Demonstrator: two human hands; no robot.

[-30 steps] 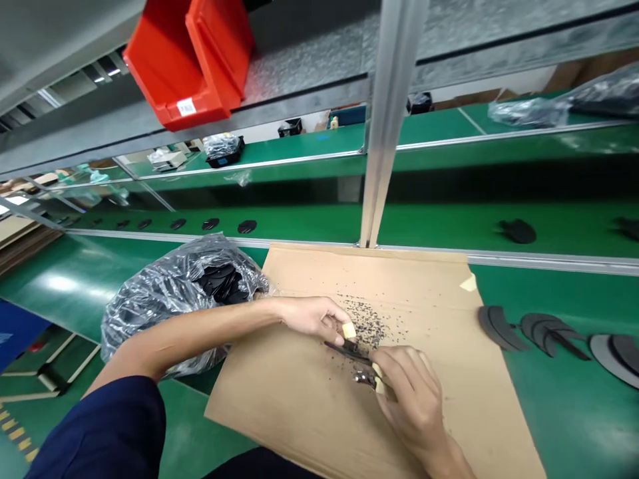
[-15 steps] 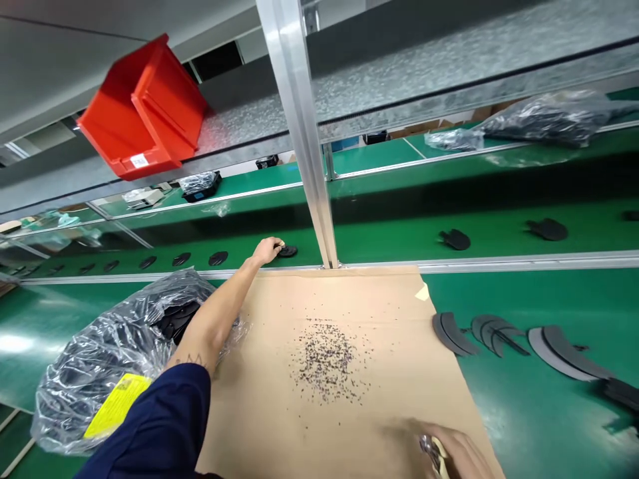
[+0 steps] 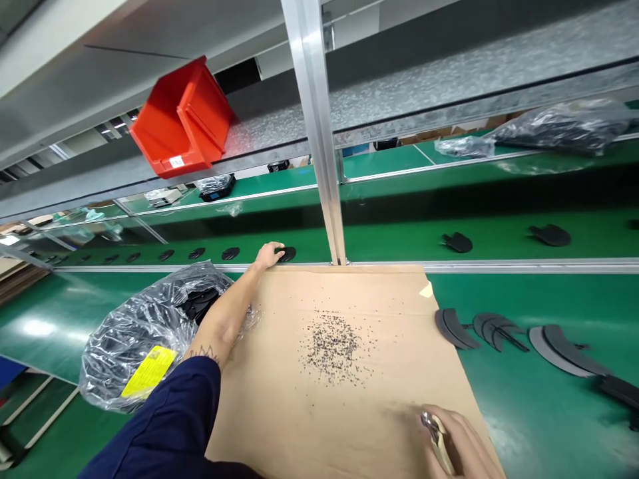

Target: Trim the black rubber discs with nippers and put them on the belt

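Seeing flat, rounded black piece (image 3: pixel 288 253) by my left hand (image 3: pixel 269 255), can't tell if gripped; right hand (image 3: pixel 464 444) clutches silvery metal tool (image 3: pixel 432 423).

head-worn view; faces forward, down, from near above cardboard sheet (image 3: pixel 279 399)

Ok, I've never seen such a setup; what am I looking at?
This is a person working bare-handed, not a machine, filmed by a camera worn on the head. A cardboard sheet, scattered with small dark specks, lies on a green bench. To its left sits a clear plastic bag with black parts inside; to its right lie curved dark pieces. The left grip is at a flat dark piece beyond the cardboard; whether it holds it is unclear. The right grip holds a shiny metal tool.
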